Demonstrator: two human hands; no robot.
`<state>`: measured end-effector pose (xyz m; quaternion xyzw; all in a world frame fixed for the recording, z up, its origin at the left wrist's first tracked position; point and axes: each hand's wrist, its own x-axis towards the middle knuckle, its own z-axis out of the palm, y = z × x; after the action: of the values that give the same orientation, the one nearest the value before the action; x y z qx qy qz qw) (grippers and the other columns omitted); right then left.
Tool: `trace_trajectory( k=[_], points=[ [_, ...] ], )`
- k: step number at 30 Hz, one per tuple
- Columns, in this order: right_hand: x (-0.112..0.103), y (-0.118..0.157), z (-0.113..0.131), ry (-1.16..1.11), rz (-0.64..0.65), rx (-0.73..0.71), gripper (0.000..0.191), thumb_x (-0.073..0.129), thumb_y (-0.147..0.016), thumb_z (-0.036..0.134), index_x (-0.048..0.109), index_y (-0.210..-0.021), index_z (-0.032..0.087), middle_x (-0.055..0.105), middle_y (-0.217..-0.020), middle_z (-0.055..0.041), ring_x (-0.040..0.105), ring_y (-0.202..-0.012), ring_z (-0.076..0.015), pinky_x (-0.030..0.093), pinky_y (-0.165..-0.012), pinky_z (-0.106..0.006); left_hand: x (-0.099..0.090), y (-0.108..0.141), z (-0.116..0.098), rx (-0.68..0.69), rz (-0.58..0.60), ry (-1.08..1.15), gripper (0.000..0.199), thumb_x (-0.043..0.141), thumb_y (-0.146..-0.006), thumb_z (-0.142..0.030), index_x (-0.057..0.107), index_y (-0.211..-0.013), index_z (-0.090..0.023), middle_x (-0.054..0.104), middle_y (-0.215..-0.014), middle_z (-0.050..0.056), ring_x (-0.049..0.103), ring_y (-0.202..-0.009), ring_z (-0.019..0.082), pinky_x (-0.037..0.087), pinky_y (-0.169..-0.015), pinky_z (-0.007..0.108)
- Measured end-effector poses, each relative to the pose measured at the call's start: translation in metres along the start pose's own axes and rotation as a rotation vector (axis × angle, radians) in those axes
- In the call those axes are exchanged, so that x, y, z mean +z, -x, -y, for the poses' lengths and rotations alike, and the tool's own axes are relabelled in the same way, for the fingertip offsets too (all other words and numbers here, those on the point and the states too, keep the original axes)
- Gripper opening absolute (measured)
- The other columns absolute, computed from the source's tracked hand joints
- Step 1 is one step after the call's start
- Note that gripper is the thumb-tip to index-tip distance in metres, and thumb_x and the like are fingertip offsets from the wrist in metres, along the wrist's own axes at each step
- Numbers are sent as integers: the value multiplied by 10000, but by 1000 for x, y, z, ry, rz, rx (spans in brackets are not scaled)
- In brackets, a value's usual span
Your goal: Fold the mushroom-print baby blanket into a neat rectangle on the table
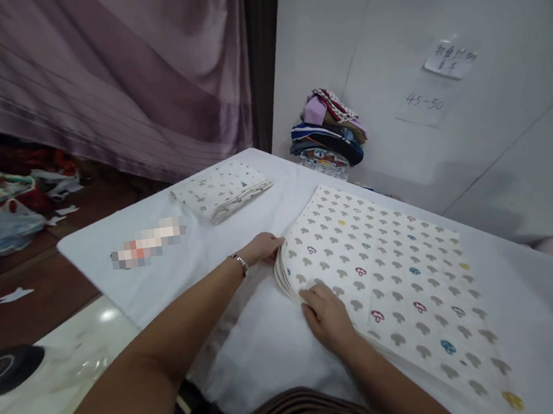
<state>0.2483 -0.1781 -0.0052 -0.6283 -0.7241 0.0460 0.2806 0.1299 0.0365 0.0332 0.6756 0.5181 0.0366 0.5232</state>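
A thick layered stack of white fabric [385,267] printed with grey, red, blue and yellow mushrooms lies on the white-covered table [198,270]. Its rounded, folded edge faces left. My left hand [264,247], with a bracelet at the wrist, grips the far end of that edge, the fingertips partly hidden at the layers. Closer to me, my right hand [327,315] is closed at the near corner of the same edge, thumb below and curled fingers on top. Farther back on the table sits a smaller folded fabric [224,190] with a small print.
A pixelated object [150,242] rests on the table's left side. Folded clothes [327,127] are piled by the wall at the back. A mauve curtain [138,69] hangs behind the table. Plastic bags [4,223] lie at far left, and a dark round object [7,369] stands at lower left.
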Motion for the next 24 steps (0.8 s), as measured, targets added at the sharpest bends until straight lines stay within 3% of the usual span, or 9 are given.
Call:
trace_trajectory(
  k=[6,10,14,18,24],
  points=[
    [-5,-4,4,27,61,36,258,507,-841,153,612,-1072,199,568,-873,-56,525,-856,-201,445,-735,-310,6,29,18,-21,36,161,231,485,-840,-316,610,-907,-134,700,-751,49,638,-598,124,522,-584,215],
    [-13,-16,4,38,151,53,178,527,-844,180,643,-976,211,574,-848,-41,548,-815,-183,443,-691,-282,9,29,23,23,3,123,200,523,-816,-293,626,-862,-127,662,-646,29,627,-574,122,502,-548,200],
    [-16,-43,7,38,135,115,163,524,-867,240,649,-963,195,597,-846,-41,563,-792,-171,433,-694,-278,12,24,29,84,-26,97,203,532,-798,-310,631,-825,-135,610,-541,3,593,-508,116,467,-496,193],
    [-7,-77,10,-31,100,221,207,532,-863,292,632,-1009,183,631,-851,-29,558,-680,-138,419,-654,-266,16,23,35,155,-29,80,210,533,-782,-329,624,-772,-141,578,-492,-6,542,-445,112,417,-445,201],
    [13,-104,8,-169,112,458,166,559,-808,341,609,-874,198,625,-690,9,555,-623,-138,372,-578,-244,22,27,41,202,-140,148,179,535,-755,-238,572,-912,-162,630,-619,-10,556,-474,106,402,-466,205]
  ],
)
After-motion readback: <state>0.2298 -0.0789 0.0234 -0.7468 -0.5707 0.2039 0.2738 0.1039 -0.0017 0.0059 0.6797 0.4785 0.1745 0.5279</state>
